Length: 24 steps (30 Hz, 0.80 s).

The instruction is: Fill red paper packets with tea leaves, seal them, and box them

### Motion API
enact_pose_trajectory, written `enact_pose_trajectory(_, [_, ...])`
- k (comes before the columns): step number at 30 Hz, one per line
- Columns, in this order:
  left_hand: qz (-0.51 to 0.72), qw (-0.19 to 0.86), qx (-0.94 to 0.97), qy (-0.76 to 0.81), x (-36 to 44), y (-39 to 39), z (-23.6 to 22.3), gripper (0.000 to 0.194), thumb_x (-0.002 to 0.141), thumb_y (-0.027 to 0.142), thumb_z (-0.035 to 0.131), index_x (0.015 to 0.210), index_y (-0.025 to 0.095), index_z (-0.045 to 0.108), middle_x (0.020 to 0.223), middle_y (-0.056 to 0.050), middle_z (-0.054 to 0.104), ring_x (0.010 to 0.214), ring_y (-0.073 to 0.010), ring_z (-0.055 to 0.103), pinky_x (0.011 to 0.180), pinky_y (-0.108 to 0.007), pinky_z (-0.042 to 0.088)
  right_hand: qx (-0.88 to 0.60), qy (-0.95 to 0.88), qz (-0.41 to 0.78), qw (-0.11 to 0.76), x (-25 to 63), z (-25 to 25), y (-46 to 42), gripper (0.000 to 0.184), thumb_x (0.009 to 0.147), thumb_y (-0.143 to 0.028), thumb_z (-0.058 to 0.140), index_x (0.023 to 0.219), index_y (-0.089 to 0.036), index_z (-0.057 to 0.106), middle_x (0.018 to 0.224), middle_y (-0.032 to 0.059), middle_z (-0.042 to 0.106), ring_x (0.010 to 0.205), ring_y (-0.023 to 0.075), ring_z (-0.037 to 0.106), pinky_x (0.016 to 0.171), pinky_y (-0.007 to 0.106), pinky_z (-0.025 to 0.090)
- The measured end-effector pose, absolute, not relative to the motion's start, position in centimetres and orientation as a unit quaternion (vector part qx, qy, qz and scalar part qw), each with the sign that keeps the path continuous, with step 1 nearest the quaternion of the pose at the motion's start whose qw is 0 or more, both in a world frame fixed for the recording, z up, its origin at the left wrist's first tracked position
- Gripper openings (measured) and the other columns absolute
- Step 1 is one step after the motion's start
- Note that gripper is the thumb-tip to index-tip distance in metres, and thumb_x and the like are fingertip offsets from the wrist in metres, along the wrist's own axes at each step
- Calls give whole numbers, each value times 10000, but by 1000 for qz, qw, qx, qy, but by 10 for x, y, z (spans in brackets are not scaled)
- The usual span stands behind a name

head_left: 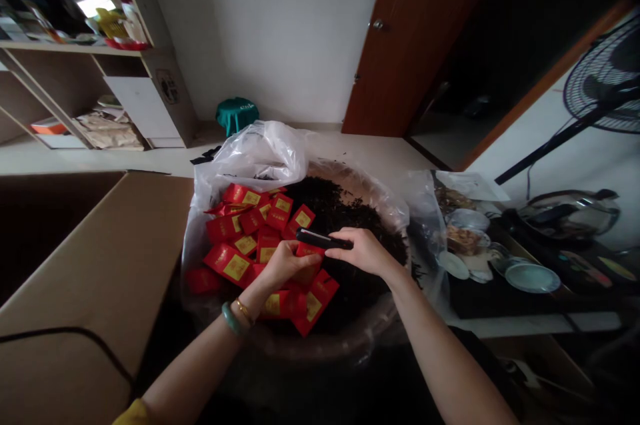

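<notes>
My left hand (284,266) is closed on a small red packet (311,249), thumb on its face. In my right hand (364,251) is a black stapler (320,239), its front end pointing left across the top of that packet. Whether its jaws have the paper between them cannot be made out. Below and left of my hands lies a pile of red packets (236,269) with gold labels. They rest over dark, dry loose leaves (345,211) in a wide round basket lined with clear plastic (273,155).
An open cardboard box (120,265) stands at the left. To the right, a low table (500,301) bears lidded tubs, a round pale lid (532,277) and a glass-lidded pot (570,211). A standing fan (607,78) and a teal covered bin (237,116) are further back.
</notes>
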State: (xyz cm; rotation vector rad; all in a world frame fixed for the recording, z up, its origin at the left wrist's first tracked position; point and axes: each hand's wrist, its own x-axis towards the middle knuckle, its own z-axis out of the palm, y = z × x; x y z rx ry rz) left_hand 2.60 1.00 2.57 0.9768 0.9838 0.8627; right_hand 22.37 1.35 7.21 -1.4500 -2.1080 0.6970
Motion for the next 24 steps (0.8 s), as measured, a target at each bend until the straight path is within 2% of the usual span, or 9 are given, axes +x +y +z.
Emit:
enact_pose_trajectory(6, [392,681,432,443,27,9,31,473,459,426,876,741,87,705,665,-46,695,544,-129,588,527,-226,452,-518,-775,245,266,220,70,12,250,759,-321,722,977,-201,745,949,60,739,859,210,692,797,293,520])
enact_pose_trajectory(24, [396,674,443,439,26,10,29,483,480,449,867,744,84,692,663,-51,684,533,-124,576,503,-222,446,-518,-783,211,273,218,68,11,240,771,-297,720,994,-207,737,928,50,727,850,198,689,758,266,516])
